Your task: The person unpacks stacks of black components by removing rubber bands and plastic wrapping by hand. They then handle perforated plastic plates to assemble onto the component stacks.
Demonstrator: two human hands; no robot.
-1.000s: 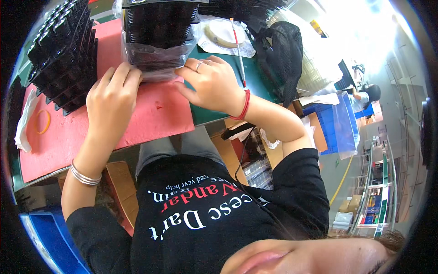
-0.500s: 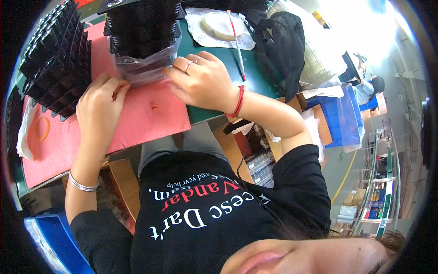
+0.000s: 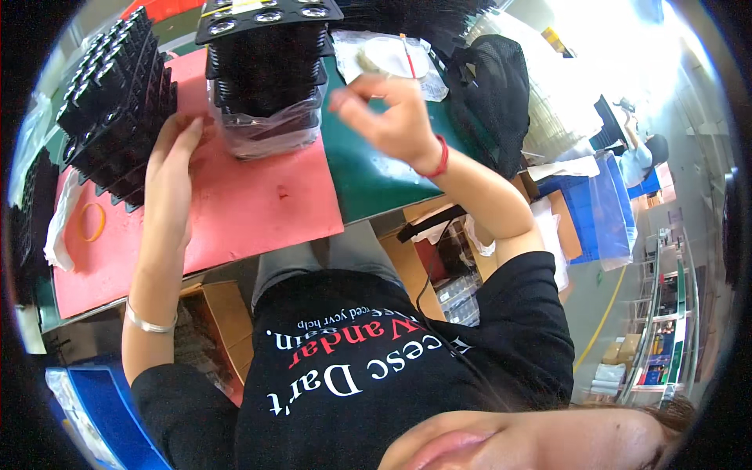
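In front of me stands a stack of black plastic trays (image 3: 266, 74), its lower part inside a clear plastic bag (image 3: 274, 139). My left hand (image 3: 174, 153) is just left of the bag, thumb and fingers apart, holding nothing. Right of the stack, my right hand (image 3: 392, 117) is raised over the green tabletop (image 3: 360, 184), slightly blurred. Its fingers are bent, with a gap to the thumb and nothing visible between them. Beyond that hand, a thin red-and-white pen-like stick (image 3: 408, 56) lies across a round pale roll (image 3: 384, 56) on a plastic wrapper (image 3: 437, 88).
A second stack of black trays (image 3: 117, 117) stands at the left on the pink mat (image 3: 258, 207), near a yellow rubber band (image 3: 92, 222). A black mesh bag (image 3: 493, 102) lies at the right. Blue crates (image 3: 591, 200) stand beyond it, and another person (image 3: 638, 153) is farther off.
Both hands have come off the plastic bag. The right moved up and to the right, toward the roll; the left opened beside the stack. The view has shifted slightly.
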